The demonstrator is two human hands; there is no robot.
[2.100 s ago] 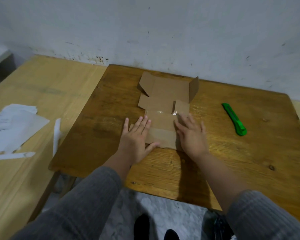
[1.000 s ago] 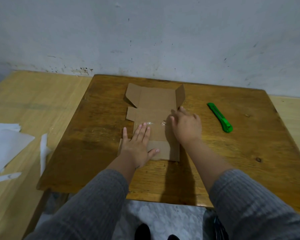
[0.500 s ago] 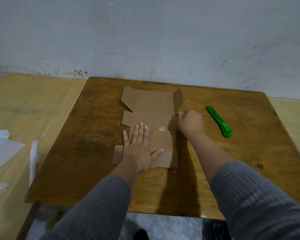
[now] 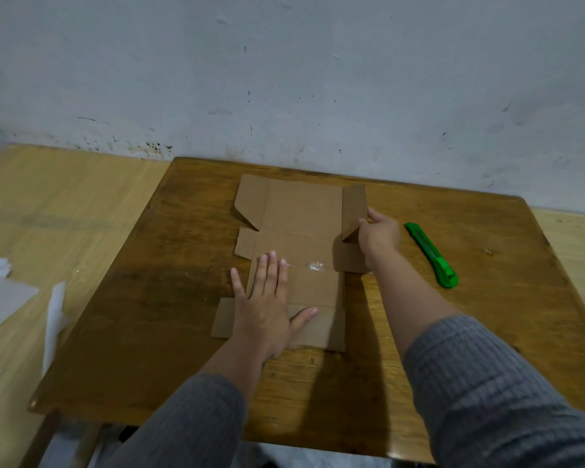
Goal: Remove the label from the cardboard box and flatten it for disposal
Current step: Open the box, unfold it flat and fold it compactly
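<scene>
The cardboard box lies opened out in the middle of the dark wooden worktop, near the wall, with most of its panels already flat. I judge it to be light and thin, stiff across each panel but easy to bend along the creases, so it will slide on the smooth wood if nothing holds it down. A small rest of clear tape shines near the centre. I see no label on the side that faces up.

The left hand rests flat on the near panels, fingers straight and a little spread, thumb out to the side. It presses the cardboard down and takes hold of nothing.

The right hand is at the far right flap, which stands up tilted from the worktop. Its fingers curl around the lower edge of this flap and pinch it, a closed grip on the cardboard. In my judgement the edge of a flap near its crease is the good place to hold, because there it folds without tearing.

The flap on the far left is also raised a little. A green utility knife lies just beside the right hand, not touched.
</scene>
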